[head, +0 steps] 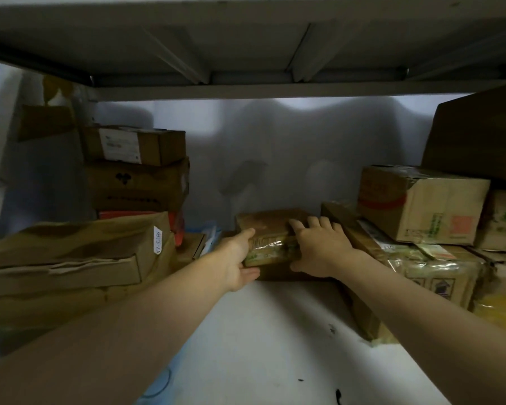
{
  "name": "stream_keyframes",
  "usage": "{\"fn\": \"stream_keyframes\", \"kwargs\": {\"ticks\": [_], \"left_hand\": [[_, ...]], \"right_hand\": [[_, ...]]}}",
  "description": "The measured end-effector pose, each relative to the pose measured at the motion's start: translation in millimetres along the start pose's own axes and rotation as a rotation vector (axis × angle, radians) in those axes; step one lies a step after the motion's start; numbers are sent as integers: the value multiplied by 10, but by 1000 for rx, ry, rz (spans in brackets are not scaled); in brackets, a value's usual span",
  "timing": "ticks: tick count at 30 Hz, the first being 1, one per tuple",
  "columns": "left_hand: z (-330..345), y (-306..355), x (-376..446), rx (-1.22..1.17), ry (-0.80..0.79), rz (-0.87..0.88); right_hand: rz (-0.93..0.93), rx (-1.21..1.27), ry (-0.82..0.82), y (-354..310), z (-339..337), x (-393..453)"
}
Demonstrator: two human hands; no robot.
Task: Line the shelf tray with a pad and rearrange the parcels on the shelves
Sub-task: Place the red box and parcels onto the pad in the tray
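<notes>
A small brown cardboard parcel (270, 226) with clear tape on its front sits at the back middle of the shelf. My left hand (240, 258) grips its left front corner, thumb on top and fingers underneath. My right hand (319, 244) lies over its right side, fingers spread on top. The parcel rests on another flat box (278, 273) whose front edge shows below it. A white pad (275, 346) covers the shelf tray in front of the parcels, with a few dark marks on it.
Stacked cardboard boxes (135, 171) stand at the left, with a wide flat box (70, 258) in front. More parcels (421, 206) are piled at the right over a long taped box (421, 267). The upper shelf (246, 48) hangs low overhead.
</notes>
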State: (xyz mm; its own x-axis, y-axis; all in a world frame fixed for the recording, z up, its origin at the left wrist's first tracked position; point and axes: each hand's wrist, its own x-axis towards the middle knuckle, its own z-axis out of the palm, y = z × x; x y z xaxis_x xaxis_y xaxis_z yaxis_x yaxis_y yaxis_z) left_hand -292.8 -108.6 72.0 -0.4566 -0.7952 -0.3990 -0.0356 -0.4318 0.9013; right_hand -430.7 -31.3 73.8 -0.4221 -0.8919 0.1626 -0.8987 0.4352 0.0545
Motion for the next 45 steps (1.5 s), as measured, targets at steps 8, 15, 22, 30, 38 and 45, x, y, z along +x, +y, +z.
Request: {"fn": "stream_keyframes", "kwargs": {"ticks": [8, 15, 22, 30, 38, 45], "left_hand": [[59, 111, 60, -112, -6, 85], [-169, 377, -182, -126, 53, 233], [-583, 687, -640, -168, 46, 339], [-906, 810, -940, -226, 46, 358], [-1060, 894, -1027, -233, 79, 387], [-1076, 944, -989, -204, 89, 372]], "right_hand": [[24, 103, 11, -9, -92, 5], [39, 325, 231, -193, -226, -47], [129, 652, 315, -189, -268, 27], [215, 567, 93, -112, -71, 249], [124, 394, -105, -205, 34, 434], [-85, 145, -309, -208, -10, 691]]}}
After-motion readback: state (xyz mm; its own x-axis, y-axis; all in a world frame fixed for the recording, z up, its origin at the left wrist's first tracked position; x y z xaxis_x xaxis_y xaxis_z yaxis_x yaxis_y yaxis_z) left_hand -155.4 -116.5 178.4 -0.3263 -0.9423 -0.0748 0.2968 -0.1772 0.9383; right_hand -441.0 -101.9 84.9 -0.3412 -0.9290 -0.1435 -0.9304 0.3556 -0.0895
